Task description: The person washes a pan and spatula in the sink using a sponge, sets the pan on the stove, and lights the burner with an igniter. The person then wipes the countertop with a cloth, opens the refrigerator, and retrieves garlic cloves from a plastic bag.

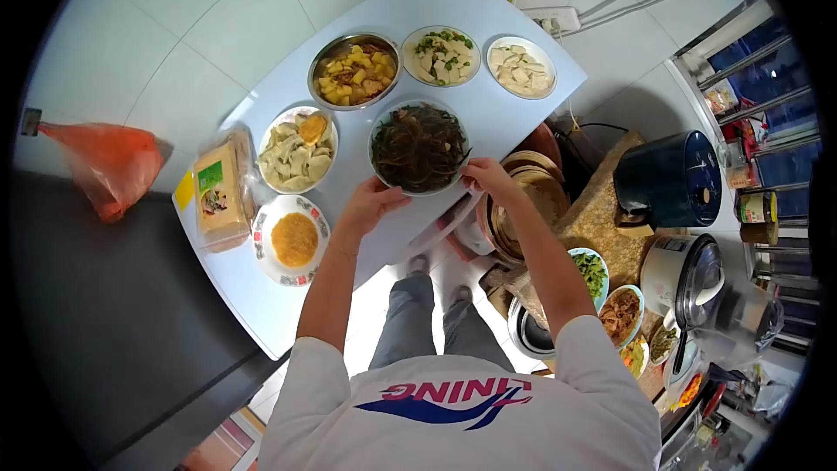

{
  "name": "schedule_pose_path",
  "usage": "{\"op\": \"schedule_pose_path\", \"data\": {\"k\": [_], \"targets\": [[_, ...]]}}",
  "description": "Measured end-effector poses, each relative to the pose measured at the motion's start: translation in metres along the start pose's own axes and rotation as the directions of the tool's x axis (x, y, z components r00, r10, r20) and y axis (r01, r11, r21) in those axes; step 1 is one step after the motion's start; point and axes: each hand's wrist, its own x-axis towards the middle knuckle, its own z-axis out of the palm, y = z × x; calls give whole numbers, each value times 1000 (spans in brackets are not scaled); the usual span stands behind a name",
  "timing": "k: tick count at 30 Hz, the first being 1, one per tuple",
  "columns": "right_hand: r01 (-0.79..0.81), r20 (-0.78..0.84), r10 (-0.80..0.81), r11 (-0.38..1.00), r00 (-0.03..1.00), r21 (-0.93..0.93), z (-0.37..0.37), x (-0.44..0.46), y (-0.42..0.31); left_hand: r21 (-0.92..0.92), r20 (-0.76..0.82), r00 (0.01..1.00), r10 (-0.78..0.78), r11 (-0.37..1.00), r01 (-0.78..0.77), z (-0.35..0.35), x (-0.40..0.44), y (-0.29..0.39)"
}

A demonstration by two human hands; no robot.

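Note:
A round bowl of dark shredded food (418, 148), resembling kelp strips, sits at the table's near edge. My left hand (377, 202) grips its rim from the lower left, fingers closed. On the opposite side, my right hand (490, 180) pinches the rim. Whether the bowl rests on the table or is slightly raised, I cannot tell. Behind it stand a metal bowl of yellow potato chunks (356, 71), a plate of tofu with green pieces (442, 57) and a plate of pale slices (521, 67).
On the white table (384, 249), a plate of dumplings (296, 153), a patterned plate with a yellow cake (294, 240) and a bagged loaf (222, 192) stand left. At right are stacked steamer baskets (534, 201), a dark blue appliance (667, 179), a rice cooker (684, 275) and several dishes.

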Motion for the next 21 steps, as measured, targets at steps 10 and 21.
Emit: {"op": "schedule_pose_path", "data": {"k": [10,21], "targets": [[99,-93,-105,992,990,-72,8,22,-15,199,-43,997,-72,977,79,3,18,37],[307,-492,-211,943,845,124,48,-54,-6,151,-221,969,114,985,-82,28,-3,-9]]}}
